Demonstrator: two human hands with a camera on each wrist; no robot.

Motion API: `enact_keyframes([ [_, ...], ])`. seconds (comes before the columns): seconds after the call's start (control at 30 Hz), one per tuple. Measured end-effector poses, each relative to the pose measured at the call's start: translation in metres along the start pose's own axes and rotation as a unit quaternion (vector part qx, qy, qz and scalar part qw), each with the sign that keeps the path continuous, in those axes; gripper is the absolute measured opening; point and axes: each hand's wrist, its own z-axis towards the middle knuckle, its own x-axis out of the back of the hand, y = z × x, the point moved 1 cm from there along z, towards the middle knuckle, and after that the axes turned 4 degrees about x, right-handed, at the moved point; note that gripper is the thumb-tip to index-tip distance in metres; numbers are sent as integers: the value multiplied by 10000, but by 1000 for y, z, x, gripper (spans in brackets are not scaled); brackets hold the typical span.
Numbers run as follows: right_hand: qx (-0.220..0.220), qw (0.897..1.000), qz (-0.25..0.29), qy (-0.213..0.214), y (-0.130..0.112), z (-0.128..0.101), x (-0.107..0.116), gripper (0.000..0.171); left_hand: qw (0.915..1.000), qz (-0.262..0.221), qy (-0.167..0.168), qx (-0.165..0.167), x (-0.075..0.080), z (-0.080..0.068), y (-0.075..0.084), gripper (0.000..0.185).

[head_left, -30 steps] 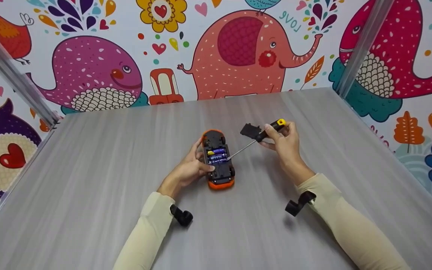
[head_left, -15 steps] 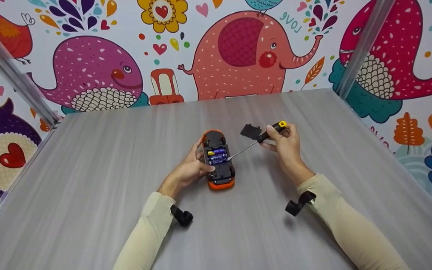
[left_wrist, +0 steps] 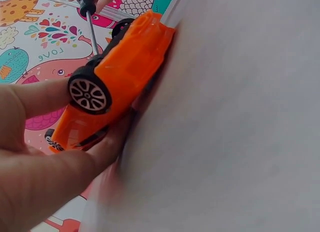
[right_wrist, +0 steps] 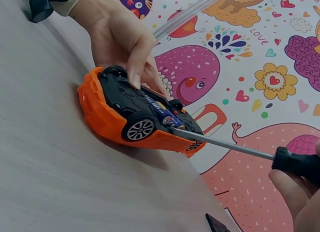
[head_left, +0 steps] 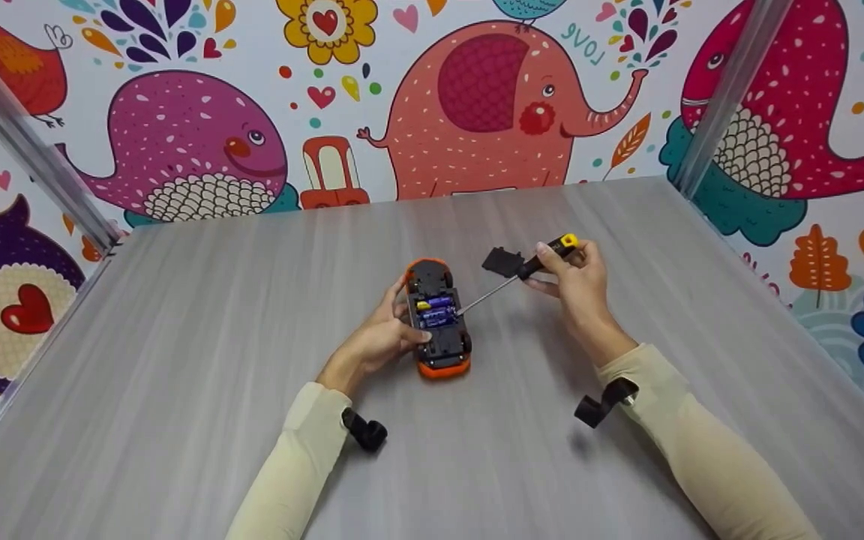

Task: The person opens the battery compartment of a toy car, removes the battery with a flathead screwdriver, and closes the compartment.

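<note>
An orange toy car (head_left: 438,319) lies upside down on the grey table (head_left: 177,337), its black underside up and its battery bay open with blue batteries (head_left: 436,311) showing. My left hand (head_left: 387,330) grips the car's left side; in the left wrist view its fingers (left_wrist: 40,99) clasp the orange body (left_wrist: 120,77). My right hand (head_left: 574,281) holds a black and yellow screwdriver (head_left: 544,257) by the handle. Its metal shaft (right_wrist: 225,142) reaches down to the battery bay of the car (right_wrist: 140,117), tip at the batteries' edge.
A small black battery cover (head_left: 503,262) lies on the table just behind the screwdriver handle. Cartoon-animal walls with metal posts (head_left: 724,90) enclose the table on three sides. Black wrist camera mounts (head_left: 364,431) sit on both cream sleeves.
The right hand and screwdriver have edged slightly up and to the right, the tip staying at the battery bay. The left hand and car have not moved.
</note>
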Motion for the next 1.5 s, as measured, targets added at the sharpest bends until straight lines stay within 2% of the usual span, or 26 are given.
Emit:
enact_keyframes([
  [0.4, -60, 9999, 61, -72, -12, 8, 11, 28, 10000, 55, -17, 2, 1, -1, 0, 110],
  [0.57, 15, 9994, -238, 247, -18, 14, 18, 31, 10000, 81, -19, 12, 1, -1, 1, 110],
  [0.77, 181, 9981, -153, 570, -22, 27, 36, 36, 9999, 111, -43, 28, 1, 0, 0, 110],
  [1.07, 214, 9951, -367, 894, -27, 42, 58, 50, 9999, 161, 8, 32, 2, 0, 0, 110],
  [1.5, 48, 9901, -701, 1219, -27, 53, 79, 47, 9998, 189, -35, 6, 3, 0, 0, 111],
])
